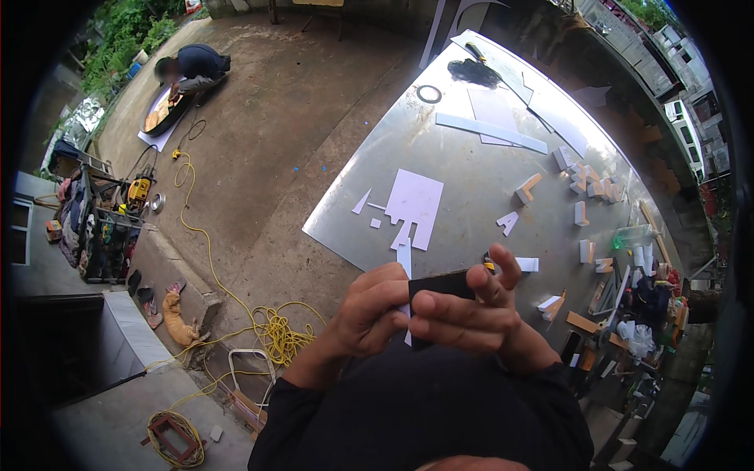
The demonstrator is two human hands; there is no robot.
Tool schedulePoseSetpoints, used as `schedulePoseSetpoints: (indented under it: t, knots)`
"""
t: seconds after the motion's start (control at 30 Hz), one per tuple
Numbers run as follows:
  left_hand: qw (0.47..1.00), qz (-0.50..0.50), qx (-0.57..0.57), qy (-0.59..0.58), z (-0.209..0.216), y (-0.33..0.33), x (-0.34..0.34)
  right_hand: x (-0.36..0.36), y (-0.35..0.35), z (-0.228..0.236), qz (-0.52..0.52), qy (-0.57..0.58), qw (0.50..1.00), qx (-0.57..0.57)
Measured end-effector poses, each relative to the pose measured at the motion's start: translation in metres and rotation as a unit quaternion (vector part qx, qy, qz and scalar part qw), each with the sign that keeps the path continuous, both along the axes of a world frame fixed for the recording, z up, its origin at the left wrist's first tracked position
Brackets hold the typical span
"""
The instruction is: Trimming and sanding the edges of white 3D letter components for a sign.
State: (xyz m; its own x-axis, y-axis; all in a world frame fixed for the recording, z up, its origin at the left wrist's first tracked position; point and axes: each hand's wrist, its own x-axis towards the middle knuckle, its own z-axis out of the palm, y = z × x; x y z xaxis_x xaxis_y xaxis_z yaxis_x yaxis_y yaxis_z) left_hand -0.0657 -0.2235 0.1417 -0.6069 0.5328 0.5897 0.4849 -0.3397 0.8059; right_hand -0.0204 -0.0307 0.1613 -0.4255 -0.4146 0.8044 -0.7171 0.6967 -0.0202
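Observation:
My left hand (372, 308) is closed in a pinch on a narrow white strip (404, 257), which sticks out above and below the fingers. Pressed beside the strip is a black flat block (442, 283), gripped between the thumb and fingers of my right hand (471, 312). Both hands are close together in front of my chest, over the near edge of the metal table (338, 206). Beyond them lies a white sheet with notched cut-outs (416, 200). A white letter-shaped piece (507, 223) rests to its right.
Several block letters (585, 179) stand on the table's right side, near a green bottle (631, 237) and assorted tools. A black tape roll (429, 94) lies farther back. Yellow cord (281, 336) tangles on the floor. A cat (181, 320) lies at left; another person (200, 69) crouches far left.

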Motion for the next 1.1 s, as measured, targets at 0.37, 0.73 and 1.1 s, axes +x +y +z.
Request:
schedulePoseSetpoints:
  t: [0.37,0.73,1.1]
  knots:
    - [1.000,0.009,0.003,-0.022,0.001,0.003,0.000,0.002,-0.002,0.004,0.000,0.017,1.000,0.012]
    - [0.999,0.017,0.017,-0.028,-0.003,0.008,-0.001,0.001,0.007,0.006,-0.053,-0.042,0.998,-0.002]
    - [0.999,-0.001,0.010,-0.032,-0.004,0.008,-0.005,-0.009,0.012,0.005,-0.091,-0.090,0.991,-0.027]
